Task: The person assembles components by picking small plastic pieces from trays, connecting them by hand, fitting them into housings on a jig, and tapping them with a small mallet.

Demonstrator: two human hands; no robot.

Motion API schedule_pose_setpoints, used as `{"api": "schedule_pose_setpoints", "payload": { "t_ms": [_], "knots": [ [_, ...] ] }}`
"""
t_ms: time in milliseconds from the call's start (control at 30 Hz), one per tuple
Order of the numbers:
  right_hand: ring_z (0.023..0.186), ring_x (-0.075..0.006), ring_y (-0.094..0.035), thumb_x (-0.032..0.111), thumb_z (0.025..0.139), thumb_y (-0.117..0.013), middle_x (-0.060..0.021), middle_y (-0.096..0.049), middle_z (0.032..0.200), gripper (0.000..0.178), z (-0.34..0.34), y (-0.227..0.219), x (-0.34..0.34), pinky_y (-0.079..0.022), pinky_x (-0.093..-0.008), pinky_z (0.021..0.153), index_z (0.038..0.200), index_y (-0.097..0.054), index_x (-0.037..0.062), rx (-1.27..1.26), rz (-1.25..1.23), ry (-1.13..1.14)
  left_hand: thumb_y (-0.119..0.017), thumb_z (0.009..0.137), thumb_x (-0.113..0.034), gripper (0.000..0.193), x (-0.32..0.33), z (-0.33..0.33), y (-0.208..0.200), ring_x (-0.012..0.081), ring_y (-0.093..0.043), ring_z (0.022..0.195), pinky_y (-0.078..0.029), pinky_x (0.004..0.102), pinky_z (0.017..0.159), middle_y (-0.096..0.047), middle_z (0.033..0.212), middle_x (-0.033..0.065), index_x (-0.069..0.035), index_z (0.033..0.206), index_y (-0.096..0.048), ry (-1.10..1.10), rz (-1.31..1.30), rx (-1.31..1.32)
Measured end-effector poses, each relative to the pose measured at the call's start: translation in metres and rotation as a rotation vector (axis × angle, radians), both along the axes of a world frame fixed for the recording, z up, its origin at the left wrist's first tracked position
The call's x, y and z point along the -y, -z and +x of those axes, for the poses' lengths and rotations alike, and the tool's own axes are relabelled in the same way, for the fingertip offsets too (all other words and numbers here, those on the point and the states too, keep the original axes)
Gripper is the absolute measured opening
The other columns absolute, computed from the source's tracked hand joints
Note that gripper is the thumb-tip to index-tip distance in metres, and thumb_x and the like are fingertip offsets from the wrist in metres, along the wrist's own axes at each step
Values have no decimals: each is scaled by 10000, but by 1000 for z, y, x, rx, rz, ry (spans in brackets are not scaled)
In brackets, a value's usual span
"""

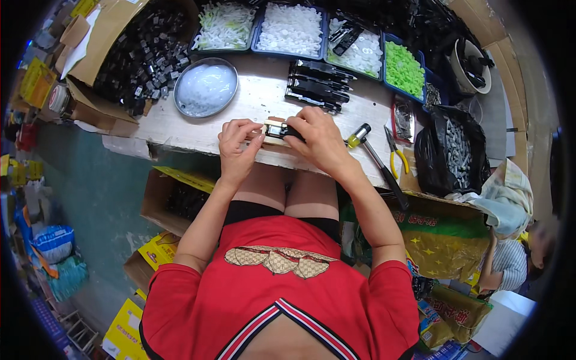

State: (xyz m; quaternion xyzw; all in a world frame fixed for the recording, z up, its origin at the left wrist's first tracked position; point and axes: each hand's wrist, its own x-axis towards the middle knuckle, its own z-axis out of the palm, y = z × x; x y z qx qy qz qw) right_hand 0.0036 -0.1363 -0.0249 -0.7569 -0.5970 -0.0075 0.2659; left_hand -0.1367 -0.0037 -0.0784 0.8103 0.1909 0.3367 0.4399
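Observation:
At the table's front edge lies a small cream-coloured block (275,123) with a black and silvery part (276,130) set in it. My left hand (239,149) is closed in a pinch at the block's left end; whatever small thing its fingertips hold is hidden. My right hand (319,138) is closed over the right end of the black part, fingers and thumb bent round it. Just beyond my hands, several long black plastic pieces (318,86) lie in a row. A round metal dish (206,113) of whitish, translucent stuff stands to the left.
On the right lie a hammer (378,159), yellow-handled pliers (396,153) and a black bag (441,162) of metal parts. Trays of white pieces (288,30) and green pieces (403,67) line the back. A carton (90,102) of black parts stands left. Another person (510,264) sits lower right.

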Motion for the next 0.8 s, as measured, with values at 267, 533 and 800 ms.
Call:
{"api": "schedule_pose_setpoints", "payload": {
  "t_ms": [267, 533, 800],
  "knots": [
    [872, -253, -468, 173, 696, -660, -78, -503, 873, 251, -8, 23, -26, -368, -363, 707, 919, -614, 66, 13, 2, 4, -644, 717, -51, 384, -7, 5, -5, 207, -514, 908, -368, 313, 822, -580, 989, 58, -74, 1097, -593, 67, -78, 57],
    [926, -241, -474, 199, 720, -677, -72, -520, 933, 325, -9, 17, -18, -334, -366, 770, 1019, -609, 89, -2, -37, 45, -617, 705, -33, 462, -9, 15, -5, 199, -486, 935, -326, 324, 842, -588, 1007, 21, -107, 1158, -565, 203, 25, -51],
    [907, -253, -498, 213, 733, -661, -78, -550, 949, 250, 28, 15, 80, -346, -381, 739, 936, -619, 73, -12, 45, 370, -644, 685, -52, 397, -26, 19, -19, 188, -463, 918, -288, 333, 806, -577, 961, -11, -185, 1059, -637, 348, 344, -187]
  ]
}}
